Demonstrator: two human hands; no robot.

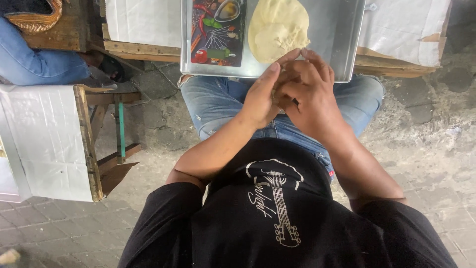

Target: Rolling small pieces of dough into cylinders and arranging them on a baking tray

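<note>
Both hands met at the metal tray (pixel 347 44)'s near edge: left hand (pixel 263 94) and right hand (pixel 310 92) curled together, pinching a dough bit.

A left hand (pixel 261 94) and right hand (pixel 310 89) press together, fingers closed around something mostly hidden, just below a pale yellow dough mound (pixel 277 29) lying on a shiny rectangular metal tray (pixel 342 30) beside a dark picture-printed cutting board (pixel 218 34).
</note>
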